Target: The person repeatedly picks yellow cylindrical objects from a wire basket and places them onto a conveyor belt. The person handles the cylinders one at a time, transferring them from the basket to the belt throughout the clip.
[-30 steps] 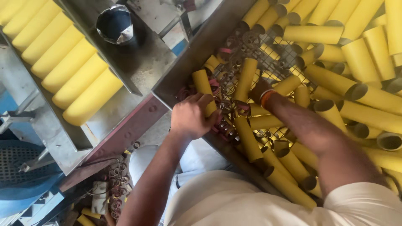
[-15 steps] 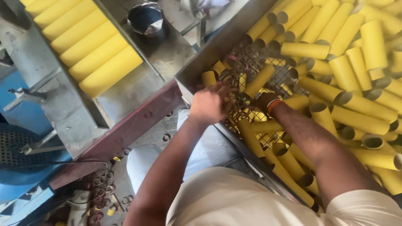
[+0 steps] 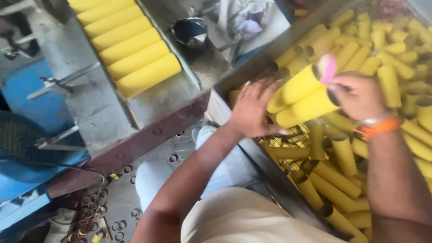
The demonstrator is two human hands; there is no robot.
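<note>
Hands lifting two yellow tubes point(image 3: 302, 96) above the bin point(image 3: 234, 81) of loose tubes: left hand point(image 3: 253, 110) cups their near ends, right hand point(image 3: 357, 95) clasps the far ends. Best kept parallel and pressed together, so neither slips; filled rows point(image 3: 130, 49) lie left.

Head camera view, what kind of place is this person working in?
Most likely a small factory or workshop that handles yellow tubes. A wire bin is heaped with loose yellow tubes, a neat row of them lies on a grey metal machine bed, and both hands hold two tubes.
</note>
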